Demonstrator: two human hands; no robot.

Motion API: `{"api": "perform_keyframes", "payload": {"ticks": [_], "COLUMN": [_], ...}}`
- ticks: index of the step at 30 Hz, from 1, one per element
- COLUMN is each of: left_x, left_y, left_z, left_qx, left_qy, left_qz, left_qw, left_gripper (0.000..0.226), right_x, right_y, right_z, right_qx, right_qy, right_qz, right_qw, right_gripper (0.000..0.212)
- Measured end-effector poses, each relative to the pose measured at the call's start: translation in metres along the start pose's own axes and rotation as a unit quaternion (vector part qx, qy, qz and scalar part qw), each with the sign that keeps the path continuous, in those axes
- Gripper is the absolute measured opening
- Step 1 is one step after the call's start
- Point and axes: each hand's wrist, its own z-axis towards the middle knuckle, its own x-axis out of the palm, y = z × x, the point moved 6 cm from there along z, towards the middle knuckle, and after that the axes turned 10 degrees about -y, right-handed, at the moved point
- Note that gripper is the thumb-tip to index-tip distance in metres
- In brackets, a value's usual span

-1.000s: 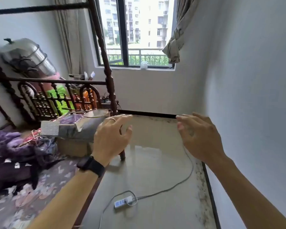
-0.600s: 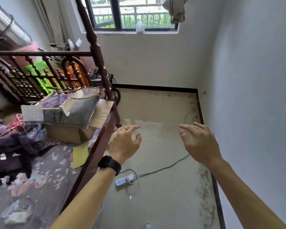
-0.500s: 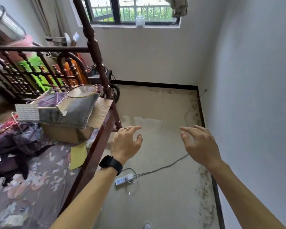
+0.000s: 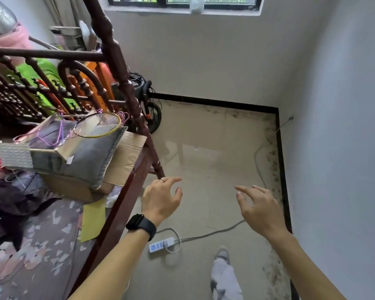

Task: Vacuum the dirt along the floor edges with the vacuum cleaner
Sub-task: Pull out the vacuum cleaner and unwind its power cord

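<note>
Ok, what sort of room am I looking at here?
Likely a bedroom doubling as storage: a carved wooden bed piled with a box and racket, a window, and a floor with dirt along the wall.

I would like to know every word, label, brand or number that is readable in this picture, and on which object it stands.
No text can be read in this view.
Power strip on the floor: a blue label at one end, too small and blurred to read.
Black wristband on the left wrist: dark face, no characters visible.
Container on the windowsill: blurred, nothing legible.
</note>
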Motion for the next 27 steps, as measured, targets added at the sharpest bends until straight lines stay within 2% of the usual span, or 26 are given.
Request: {"api": "perform_keyframes", "payload": {"ticks": [7,14,22,27], "left_x": [0.035,0.049,0.075,0.066], "left_y": [-0.014,-0.031,-0.011,0.003], "left_z": [0.105,0.217,0.391,0.515], "left_qx": [-0.058,-0.098,-0.116,-0.122], "left_qy": [-0.014,-0.048,-0.062,-0.084], "left_qz": [0.006,0.004,-0.001,-0.004], "left_qw": [0.998,0.994,0.991,0.989], "left_gripper": [0.035,0.034,0.035,0.036], "right_x": [0.019,0.026,0.065,0.091], "right_y": [-0.014,0.002,0.049,0.102], "right_z": [0.132,0.264,0.436,0.558], "right_qx": [-0.022,-0.051,-0.101,-0.115], "right_qy": [0.032,0.032,0.011,0.034], "right_qz": [0.028,0.048,0.048,0.048], "right_qw": [0.999,0.997,0.994,0.992], "right_gripper": [0.032,0.03,0.027,0.028]}}
